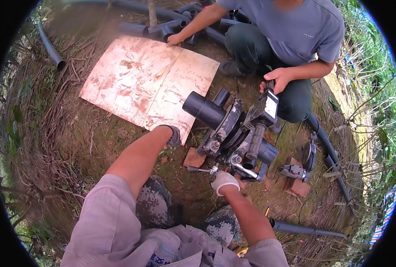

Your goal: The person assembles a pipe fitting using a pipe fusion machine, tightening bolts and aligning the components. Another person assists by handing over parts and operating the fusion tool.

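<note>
A pipe butt-welding machine (233, 147) stands on the ground before me, with a black pipe fitting (204, 110) clamped at its far left side and another black pipe end (267, 152) at its right. My right hand (225, 182), in a white glove, is closed at the machine's near side around a metal clamp handle (214, 170); its fingertips are partly hidden. My left hand (174, 136), in a dark grey glove, is at the near corner of a dirty pale board (149, 84); its fingers are hidden. Between the clamps sits a dark tool with a grey box-shaped body (265, 108).
A crouching co-worker in grey holds that tool's handle with one hand (278, 80) and touches the board's far edge with the other (174, 40). Black pipes (166, 29) lie behind. Bricks (298, 186) and a round clamp (309, 155) lie at the right, beside a long pipe (329, 149).
</note>
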The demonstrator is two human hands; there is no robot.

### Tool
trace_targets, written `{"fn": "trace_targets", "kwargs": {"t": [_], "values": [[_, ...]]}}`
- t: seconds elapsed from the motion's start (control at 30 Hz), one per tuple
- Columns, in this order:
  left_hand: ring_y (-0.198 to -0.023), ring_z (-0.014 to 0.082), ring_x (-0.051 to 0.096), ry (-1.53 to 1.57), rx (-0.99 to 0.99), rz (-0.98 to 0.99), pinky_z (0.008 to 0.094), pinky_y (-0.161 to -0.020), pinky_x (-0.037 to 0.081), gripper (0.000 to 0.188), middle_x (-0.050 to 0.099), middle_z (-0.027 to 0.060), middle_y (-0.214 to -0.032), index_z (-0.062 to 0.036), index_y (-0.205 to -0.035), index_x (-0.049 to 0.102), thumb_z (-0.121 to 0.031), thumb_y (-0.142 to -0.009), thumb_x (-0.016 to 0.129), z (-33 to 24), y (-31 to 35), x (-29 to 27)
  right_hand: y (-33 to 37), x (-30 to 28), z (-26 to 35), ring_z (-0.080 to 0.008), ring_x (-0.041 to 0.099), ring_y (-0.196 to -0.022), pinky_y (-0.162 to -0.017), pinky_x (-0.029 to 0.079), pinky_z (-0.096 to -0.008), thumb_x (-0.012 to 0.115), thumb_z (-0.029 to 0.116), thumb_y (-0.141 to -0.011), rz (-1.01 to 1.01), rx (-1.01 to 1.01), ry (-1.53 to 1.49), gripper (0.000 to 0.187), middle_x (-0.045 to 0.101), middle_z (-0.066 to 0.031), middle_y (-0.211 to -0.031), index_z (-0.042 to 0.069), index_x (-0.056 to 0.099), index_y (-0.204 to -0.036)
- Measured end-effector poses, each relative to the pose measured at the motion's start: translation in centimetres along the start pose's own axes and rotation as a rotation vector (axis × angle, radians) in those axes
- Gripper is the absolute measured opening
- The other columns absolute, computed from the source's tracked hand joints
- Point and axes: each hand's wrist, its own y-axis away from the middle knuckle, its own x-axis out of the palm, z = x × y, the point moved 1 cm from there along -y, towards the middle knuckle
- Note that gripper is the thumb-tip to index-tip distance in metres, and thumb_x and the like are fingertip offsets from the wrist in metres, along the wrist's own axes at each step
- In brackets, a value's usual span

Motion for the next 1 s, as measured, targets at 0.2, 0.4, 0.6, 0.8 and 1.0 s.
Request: {"fn": "trace_targets", "kwargs": {"t": [0.2,0.4,0.6,0.8,1.0], "values": [[-0.112,0.0343,0.070,-0.052,-0.072,-0.359,0.0492,-0.092,0.057,0.042,0.072,0.0145,-0.125,-0.0051,-0.120,0.074,-0.030,-0.088,0.067,-2.7,1.3,-0.2,-0.5,0.4,1.4,-0.0369,0.068,-0.115,-0.098,0.055,-0.0450,0.064,0.024,-0.089,0.012,-0.012,0.018,0.037,0.070,-0.0235,-0.121,0.003,0.072,-0.118],[-0.112,0.0352,0.069,-0.019,0.079,-0.687,0.0436,-0.095,0.055,0.039,0.071,0.0199,-0.122,-0.0051,-0.115,0.075,-0.032,-0.092,0.060,-6.2,8.5,-9.1,-0.7,0.9,0.1,-0.0396,0.070,-0.108,-0.094,0.055,-0.0460,0.064,0.027,-0.088,-0.012,0.005,-0.020,0.037,0.072,-0.0255,-0.113,0.000,0.073,-0.112],[-0.122,0.0369,0.063,-0.149,0.311,-0.870,0.0458,-0.103,0.051,0.047,0.062,0.0181,-0.137,-0.0127,-0.135,0.061,-0.019,-0.089,0.062,-10.6,4.4,-14.3,-0.7,0.6,0.8,-0.0392,0.069,-0.110,-0.096,0.054,-0.0455,0.064,0.027,-0.088,0.000,-0.023,-0.014,0.037,0.072,-0.0253,-0.115,0.001,0.073,-0.113],[-0.120,0.0377,0.062,0.329,0.329,-1.223,0.0464,-0.100,0.051,0.031,0.066,0.0173,-0.127,-0.0101,-0.116,0.068,-0.013,-0.086,0.061,-9.2,1.0,-9.1,-0.7,0.7,0.5,-0.0404,0.069,-0.111,-0.096,0.054,-0.0471,0.064,0.023,-0.087,-0.007,0.031,-0.054,0.036,0.071,-0.0272,-0.113,-0.001,0.073,-0.112],[-0.105,0.0367,0.067,0.389,0.222,-1.046,0.0474,-0.091,0.053,0.023,0.071,0.0170,-0.108,-0.0047,-0.104,0.068,-0.020,-0.087,0.063,-4.8,1.9,5.5,-0.2,0.5,0.5,-0.0383,0.068,-0.113,-0.098,0.054,-0.0451,0.064,0.025,-0.087,-0.013,-0.016,-0.018,0.039,0.071,-0.0255,-0.118,0.000,0.073,-0.115]]}}
